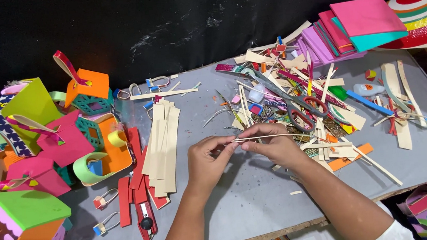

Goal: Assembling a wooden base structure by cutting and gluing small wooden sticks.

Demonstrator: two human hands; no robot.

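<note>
Both hands meet over the middle of the grey table (262,188). The left hand (206,160) pinches one end of a thin cream strip (272,136) between thumb and forefinger, its other fingers curled under. The right hand (273,143) pinches the same strip just beside the left fingertips, thumb below and forefinger on top. The strip runs level from the fingers out to the right, clear of the table.

Just left of the left fingers lies a fanned stack of cream strips (163,145), and beyond it red strips (135,182) and a red cutter (145,221). Below and further left sit two small wire loops (105,211) with coloured tags.

Just past the right fingers, away from the person, lie red-handled scissors (304,108) on a heap of scraps (294,91): cream slivers, glitter bits, a small glue bottle (368,89). To the right of the right fingers lies an orange strip (350,157). Further out, at the back right, is a pile of foam sheets (356,28) in pink, purple and teal.

Well to the left of the fingers stand finished foam houses (34,153) in green, pink and orange, crowding the table's edge.
</note>
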